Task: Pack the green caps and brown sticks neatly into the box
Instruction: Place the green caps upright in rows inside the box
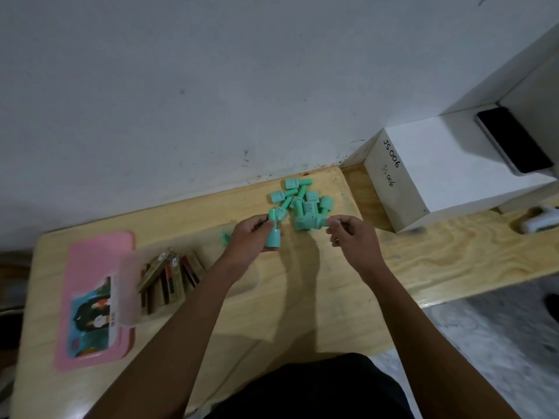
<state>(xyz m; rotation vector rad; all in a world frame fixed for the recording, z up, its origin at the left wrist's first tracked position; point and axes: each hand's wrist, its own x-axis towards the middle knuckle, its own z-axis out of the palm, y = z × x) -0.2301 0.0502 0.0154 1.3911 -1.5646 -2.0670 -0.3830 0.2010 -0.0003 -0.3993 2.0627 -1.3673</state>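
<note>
Just left of the frame's centre, the left hand [252, 237] is curled around a mint-green plastic cap [273, 234] held upright above the pale wooden table [302, 297]. The right hand [352, 234] pinches another green piece at its fingertips [332, 222], touching the heap of loose green caps [302, 204] above. At lower left, brown sticks [169, 276] lie in a clear plastic box [130, 291] on its pink lid [90, 258].

Green cap [225, 238] mostly hidden behind left hand [251, 237]. Box [130, 285] wall blurred, hides brown sticks' [169, 276] lower ends. Right hand's [352, 237] grip contents: can't tell.
</note>
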